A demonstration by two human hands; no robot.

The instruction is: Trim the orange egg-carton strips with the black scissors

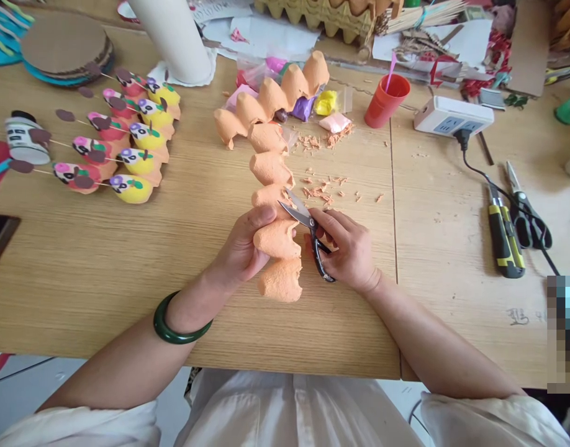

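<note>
A strip of orange egg-carton cups (278, 239) runs away from me over the table, its right edge ragged. My left hand (245, 242) pinches it from the left, thumb on top near the middle cups. In my right hand (348, 248) is a pair of scissors (316, 245) with black handles. The parted blades meet the rim of a middle cup. Behind lies another orange cup strip (272, 96), slanting up to the right. Orange trimmings (318, 192) are scattered right of the strip I hold.
At left stand painted egg-carton figures (138, 161) with sticks, near a white paint bottle (27, 139). Clay packets (329, 102) and a red cup (387, 99) stand behind. To the right are a power strip (452, 117), a yellow-black cutter (506, 239) and other scissors (529, 220).
</note>
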